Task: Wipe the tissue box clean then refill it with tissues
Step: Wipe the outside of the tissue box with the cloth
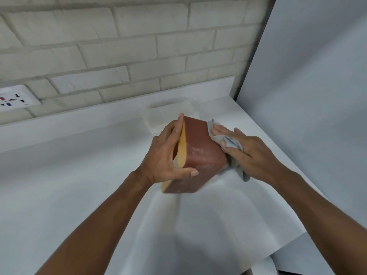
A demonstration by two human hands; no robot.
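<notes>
Tissue box (pixel 200 153): brown with a tan face, held tilted above the counter (pixel 79 165) toward its back right corner, between both hands.
Left hand (pixel 164 155): grips the tan end, thumb on the brown side.
Right hand (pixel 250 153): fingers flat, pressing a grey cloth (pixel 231 142) against the opposite end.

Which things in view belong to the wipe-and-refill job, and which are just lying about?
In the job: tissue box, held by the left hand; grey cloth, pressed on by the right hand; clear packet behind it, probably the refill tissues.
Lying about: wall socket; white sheet on the counter.
</notes>
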